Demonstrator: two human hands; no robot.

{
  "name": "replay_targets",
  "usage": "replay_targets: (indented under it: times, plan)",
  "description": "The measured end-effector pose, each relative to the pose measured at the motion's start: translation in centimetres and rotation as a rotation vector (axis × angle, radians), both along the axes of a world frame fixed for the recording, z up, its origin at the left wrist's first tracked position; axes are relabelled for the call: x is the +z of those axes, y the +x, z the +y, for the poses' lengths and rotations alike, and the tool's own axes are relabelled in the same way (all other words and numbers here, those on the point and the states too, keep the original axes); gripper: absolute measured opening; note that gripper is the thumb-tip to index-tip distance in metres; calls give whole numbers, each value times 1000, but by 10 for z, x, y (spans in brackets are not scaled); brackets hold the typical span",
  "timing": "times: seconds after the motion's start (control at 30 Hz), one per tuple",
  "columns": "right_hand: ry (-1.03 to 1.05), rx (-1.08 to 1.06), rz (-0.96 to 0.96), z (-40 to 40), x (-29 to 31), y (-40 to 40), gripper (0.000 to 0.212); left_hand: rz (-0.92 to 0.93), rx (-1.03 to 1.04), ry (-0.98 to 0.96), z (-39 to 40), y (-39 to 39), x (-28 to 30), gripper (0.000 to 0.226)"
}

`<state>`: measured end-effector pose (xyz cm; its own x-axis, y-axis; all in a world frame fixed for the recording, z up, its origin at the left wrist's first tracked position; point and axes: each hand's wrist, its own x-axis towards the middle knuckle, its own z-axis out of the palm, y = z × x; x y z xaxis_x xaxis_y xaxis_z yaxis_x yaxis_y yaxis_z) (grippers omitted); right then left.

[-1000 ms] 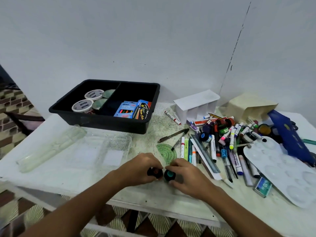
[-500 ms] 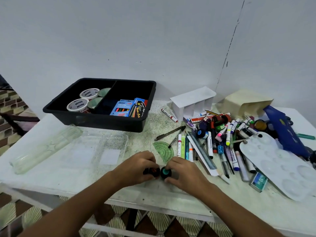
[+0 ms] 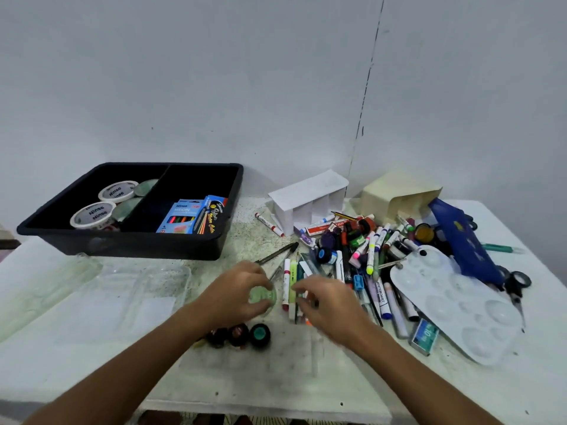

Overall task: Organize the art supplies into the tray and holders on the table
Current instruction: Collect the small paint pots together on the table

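Three small dark paint jars point(image 3: 239, 334) stand in a row near the table's front edge, and neither hand touches them. Just beyond them, my left hand point(image 3: 236, 289) curls its fingers and thumb around the green protractor point(image 3: 260, 297). My right hand point(image 3: 325, 299) is blurred. Its fingertips are at the near ends of the markers and pens point(image 3: 290, 283) lying side by side. Whether it grips one is unclear. The black two-part tray point(image 3: 132, 248) at the back left holds tape rolls and crayon boxes. A white divided holder point(image 3: 306, 197) lies on its side behind the pile.
A heap of markers and jars point(image 3: 362, 243) fills the right middle. Around it lie a white palette point(image 3: 454, 302), a blue case point(image 3: 463, 240), scissors point(image 3: 517, 286) and a tipped cream holder point(image 3: 399, 191). A clear plastic tray point(image 3: 122, 289) and a clear tube point(image 3: 46, 280) lie at the left.
Both hands have let go of the small jars, which now stand in a row. The left hand moved onto the protractor and the right hand onto the markers.
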<state>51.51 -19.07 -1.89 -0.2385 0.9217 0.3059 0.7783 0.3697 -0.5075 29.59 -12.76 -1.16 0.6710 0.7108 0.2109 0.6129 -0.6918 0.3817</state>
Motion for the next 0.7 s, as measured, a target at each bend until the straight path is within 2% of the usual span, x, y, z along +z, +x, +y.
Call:
replay_targets:
  times: [0.1,0.2,0.33,0.47,0.6,0.7]
  plan:
    - [26,-244,12,29,9,43,19,-86,94,32,17,42,-3,29]
    - [5,-362,-84,57,14,80,23,-106,149,27,34,83,-10,33]
    - [-29,-454,-266,83,14,98,34,-21,187,48,50,117,-24,48]
    - [-99,-513,-375,98,8,97,43,70,251,81,55,135,-30,49]
    - [-109,-553,-338,103,9,92,34,21,279,44,60,139,-29,42]
    - [-57,-498,-234,98,15,92,30,10,226,12,58,133,-21,39]
